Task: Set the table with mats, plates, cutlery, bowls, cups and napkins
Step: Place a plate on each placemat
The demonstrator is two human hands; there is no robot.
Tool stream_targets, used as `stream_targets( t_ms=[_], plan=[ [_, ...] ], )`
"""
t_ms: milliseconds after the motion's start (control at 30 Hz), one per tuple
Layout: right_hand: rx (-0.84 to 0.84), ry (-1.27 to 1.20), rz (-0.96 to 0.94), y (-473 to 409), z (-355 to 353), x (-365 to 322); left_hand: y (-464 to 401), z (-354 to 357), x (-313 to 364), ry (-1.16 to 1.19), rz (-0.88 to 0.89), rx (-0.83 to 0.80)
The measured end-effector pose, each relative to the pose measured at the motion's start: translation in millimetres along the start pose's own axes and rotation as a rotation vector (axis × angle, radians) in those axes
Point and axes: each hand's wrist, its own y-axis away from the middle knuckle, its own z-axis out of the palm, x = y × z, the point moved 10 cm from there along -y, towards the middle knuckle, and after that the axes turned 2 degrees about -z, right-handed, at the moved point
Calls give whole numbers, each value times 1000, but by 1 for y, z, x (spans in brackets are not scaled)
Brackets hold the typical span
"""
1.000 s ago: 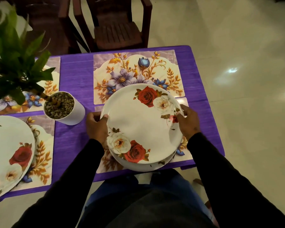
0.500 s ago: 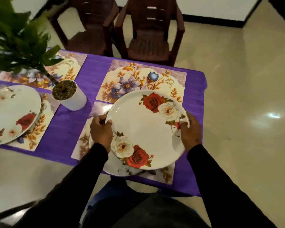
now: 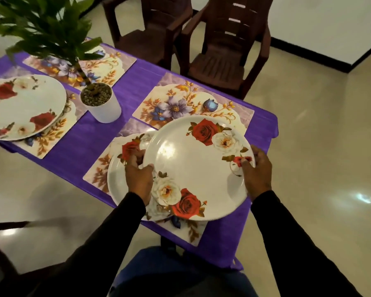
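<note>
I hold a white plate with red and white roses above the near mat. My left hand grips its left rim and my right hand grips its right rim. Beneath it a second rose plate lies on the near mat, showing at the left. A third rose plate lies on the mat at the left. Two more floral mats are bare: one just beyond my plate, one at the far left.
A purple cloth covers the table. A white pot with a green plant stands in the middle. Two dark brown chairs stand at the far side. Pale tiled floor surrounds the table on the right.
The top plate has shifted right and away from the plate under it, which now shows at the left. My view has swung, so the table appears turned and more of the left plate shows.
</note>
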Motion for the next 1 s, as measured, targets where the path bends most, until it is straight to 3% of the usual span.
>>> stream_targets(
  t_ms=[333, 633, 1000],
  plan=[
    [-148, -26, -1, -53, -12, 4, 45, 32, 2, 73, 26, 122],
    [-325, -134, -71, -125, -69, -17, 114, 111, -10, 218, 46, 335],
    [-365, -12, -123, -166, -70, -48, 136, 137, -20, 234, -11, 401]
  ],
)
